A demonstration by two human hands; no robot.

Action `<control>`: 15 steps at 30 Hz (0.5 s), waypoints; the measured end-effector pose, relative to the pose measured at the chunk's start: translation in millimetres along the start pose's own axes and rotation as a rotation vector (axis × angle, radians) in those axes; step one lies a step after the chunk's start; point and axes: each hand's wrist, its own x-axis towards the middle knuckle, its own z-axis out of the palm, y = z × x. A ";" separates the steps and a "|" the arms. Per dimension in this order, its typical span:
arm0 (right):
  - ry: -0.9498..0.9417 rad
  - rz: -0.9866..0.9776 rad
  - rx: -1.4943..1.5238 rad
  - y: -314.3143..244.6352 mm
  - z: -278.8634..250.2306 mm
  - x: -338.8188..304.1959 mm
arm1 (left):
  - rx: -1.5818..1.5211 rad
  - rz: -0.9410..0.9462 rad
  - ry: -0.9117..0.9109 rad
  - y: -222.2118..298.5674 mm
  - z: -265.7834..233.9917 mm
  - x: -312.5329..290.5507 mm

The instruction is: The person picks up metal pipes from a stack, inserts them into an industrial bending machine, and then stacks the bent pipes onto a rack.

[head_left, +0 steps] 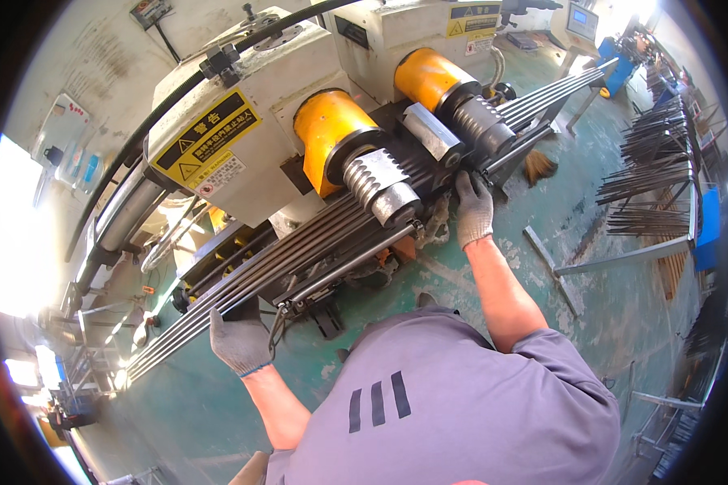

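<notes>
My left hand (243,343), in a light knit glove, is against the near side of several long metal rods (234,295). Its thumb points up beside them; the other fingers are partly hidden, so I cannot see a grip. Further right, my right hand (473,212), gloved alike, reaches to the machine's front edge below a grey metal block (433,133). Its fingers stretch forward, spread a little, with the tips near dark machine parts. Between my hands, the rods pass beneath a ribbed metal cylinder (378,179) with a yellow housing (332,129).
A second yellow housing (430,77) sits further right on the pale machine body (267,97). A black hose (150,121) arches over the left side. Right of me, a metal rack (623,257) bears many dark rods (647,162). A broom head (539,167) rests on the green floor.
</notes>
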 end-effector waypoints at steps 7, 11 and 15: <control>0.007 0.138 0.221 -19.1 19.9 13.1 | 0.290 0.229 0.078 64.5 51.0 18.0; 0.016 0.234 0.286 -34.8 17.7 21.6 | 0.501 0.373 0.166 93.7 148.3 21.9; 0.033 0.152 -0.032 -27.6 6.9 37.7 | 0.632 0.420 0.079 107.6 181.0 40.9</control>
